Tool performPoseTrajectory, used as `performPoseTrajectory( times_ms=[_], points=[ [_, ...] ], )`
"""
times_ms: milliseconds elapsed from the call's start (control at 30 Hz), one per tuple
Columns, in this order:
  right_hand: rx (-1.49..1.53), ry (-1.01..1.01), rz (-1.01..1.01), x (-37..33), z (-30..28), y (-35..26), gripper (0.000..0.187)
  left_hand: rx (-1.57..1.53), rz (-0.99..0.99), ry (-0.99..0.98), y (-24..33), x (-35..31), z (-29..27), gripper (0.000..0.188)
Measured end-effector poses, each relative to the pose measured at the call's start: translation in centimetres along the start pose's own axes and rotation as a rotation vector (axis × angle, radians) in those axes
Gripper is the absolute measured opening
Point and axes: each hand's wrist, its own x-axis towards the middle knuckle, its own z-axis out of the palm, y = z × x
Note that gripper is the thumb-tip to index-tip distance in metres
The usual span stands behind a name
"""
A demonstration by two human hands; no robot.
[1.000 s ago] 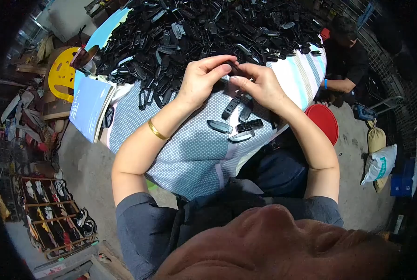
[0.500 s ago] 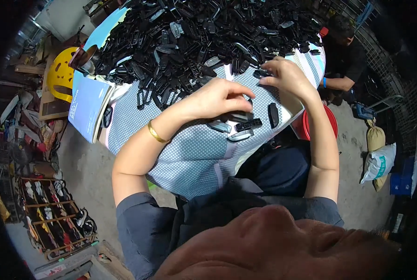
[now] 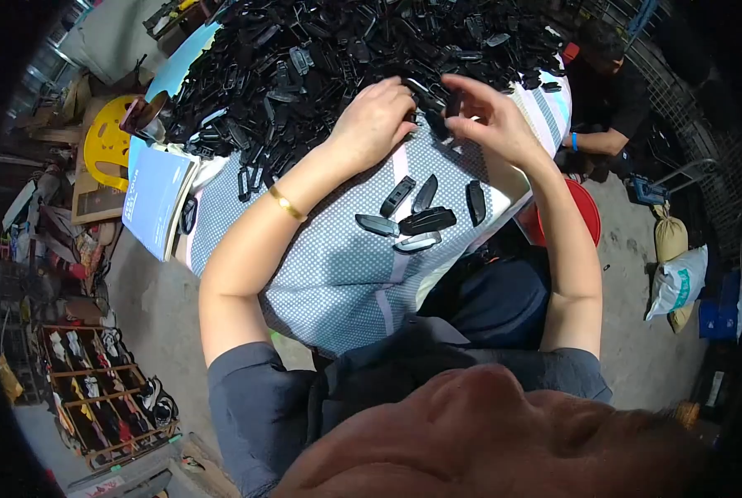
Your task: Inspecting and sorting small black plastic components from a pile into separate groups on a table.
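Bare hands stood at the near margin of a heap of black key-fob-like casings, as I viewed them remotely through the head camera. The left hand rested back upward at the heap's near edge with its fingers curled; the fingertips were hidden, so I could not tell whether they held a casing. The right hand, just beside it, had thumb and forefinger parted in a curve, and a dark piece showed between them; whether it was pinched or lay beyond, I could not tell. The curve, I judged, suited a slim casing taken by its edges. Nearer, on the dotted cloth, I counted six loose casings, apart from the heap; this spacing presumably kept them distinct from the mass and within easy reach. At the left lay a blue book, perhaps placed at the margin to spare the middle. At the right, below the cloth's edge, stood a red bucket, and farther off a co-worker was partly visible in shadow.
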Motion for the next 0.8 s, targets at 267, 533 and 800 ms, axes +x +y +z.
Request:
performPoseTrajectory(
  times_ms=[267, 533, 800],
  points=[
    [0.381, 0.162, -0.009, -0.3, 3.3, -2.2, 0.027, -0.386, -0.262, 0.002, 2.6, -0.8, -2.2, 0.023],
    [0.032, 0.205, -0.212, -0.5, 5.0, -2.0, 0.025, -1.562, -0.866, 0.176, 1.9, -1.9, -2.3, 0.032],
    [0.002, 0.273, -0.270, -0.9, 5.1, -1.9, 0.025, -1.253, -0.772, 0.254, 2.3, -1.9, -2.7, 0.025]
  ],
)
